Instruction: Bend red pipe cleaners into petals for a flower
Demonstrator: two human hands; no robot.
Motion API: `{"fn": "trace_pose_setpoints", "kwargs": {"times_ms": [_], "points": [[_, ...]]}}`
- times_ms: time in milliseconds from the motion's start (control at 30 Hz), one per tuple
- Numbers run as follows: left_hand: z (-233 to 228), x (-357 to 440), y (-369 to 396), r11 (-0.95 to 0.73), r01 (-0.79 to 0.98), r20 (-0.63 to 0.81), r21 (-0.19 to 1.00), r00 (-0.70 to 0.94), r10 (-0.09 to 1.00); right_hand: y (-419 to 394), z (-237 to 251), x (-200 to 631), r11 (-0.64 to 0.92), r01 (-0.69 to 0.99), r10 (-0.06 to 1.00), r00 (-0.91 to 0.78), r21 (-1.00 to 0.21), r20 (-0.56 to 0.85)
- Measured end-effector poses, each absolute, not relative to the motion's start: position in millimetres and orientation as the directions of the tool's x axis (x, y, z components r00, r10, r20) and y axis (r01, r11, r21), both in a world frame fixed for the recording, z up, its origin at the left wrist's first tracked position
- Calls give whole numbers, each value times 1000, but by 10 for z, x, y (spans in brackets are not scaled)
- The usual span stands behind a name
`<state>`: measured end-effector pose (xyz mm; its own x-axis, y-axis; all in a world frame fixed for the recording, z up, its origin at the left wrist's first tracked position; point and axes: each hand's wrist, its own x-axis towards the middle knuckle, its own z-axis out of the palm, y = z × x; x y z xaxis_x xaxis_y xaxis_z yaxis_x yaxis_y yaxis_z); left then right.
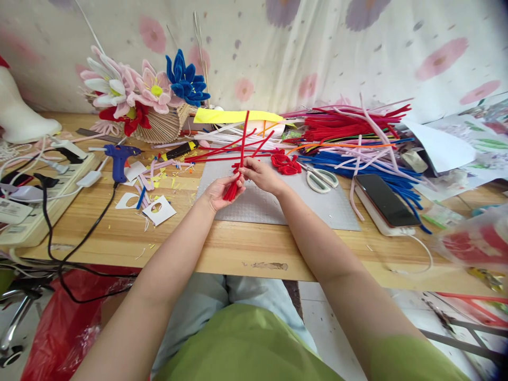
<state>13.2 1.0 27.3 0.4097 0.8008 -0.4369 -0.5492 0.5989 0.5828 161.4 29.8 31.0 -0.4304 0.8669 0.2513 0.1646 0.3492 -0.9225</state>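
My left hand [222,193] is closed around a bunch of red pipe cleaners [231,192], whose short ends fan out below the fingers. My right hand [260,174] pinches a red pipe cleaner [245,135] at the same bunch; its long end points up. Both hands are held together above a grey cutting mat [317,211]. Just beyond the right hand lie curled red pipe-cleaner shapes [286,162]. Scissors [320,180] with pale handles rest on the mat to the right. More red pipe cleaners [214,157] lie behind the hands.
A blue glue gun [119,159], a power strip [43,206] and cut white cards [159,211] are on the left. Fuzzy flowers [154,87] stand behind them. Piles of red [349,127] and blue pipe cleaners [357,166] lie at right, near a phone [384,200].
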Motion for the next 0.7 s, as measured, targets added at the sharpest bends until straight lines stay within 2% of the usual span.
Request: {"fn": "trace_pose_setpoints", "kwargs": {"times_ms": [133,233,333,367,433,533,633,700], "points": [[201,189,38,386,-397,-309,833,245,919,286,330,1587,363,312,914,-301,-878,271],[148,210,44,125,-152,-115,980,77,990,305,310,1570,389,437,919,-248,-811,307],[131,211,21,-131,226,148,965,-60,987,325,270,1537,380,529,925,-199,-759,324],[130,214,9,-175,325,213,929,-86,973,329,257,1525,367,549,929,-178,-751,324],[126,230,-9,-202,418,273,886,-116,955,333,239,1509,333,563,940,-136,-756,313],[108,264,-9,-143,287,185,947,-128,974,320,246,1524,306,478,952,-137,-823,274],[127,270,14,54,-97,-57,994,-31,998,291,289,1596,303,155,936,-232,-940,263],[187,246,24,243,-326,-219,914,111,969,275,314,1660,251,-83,925,-272,-964,264]]}}
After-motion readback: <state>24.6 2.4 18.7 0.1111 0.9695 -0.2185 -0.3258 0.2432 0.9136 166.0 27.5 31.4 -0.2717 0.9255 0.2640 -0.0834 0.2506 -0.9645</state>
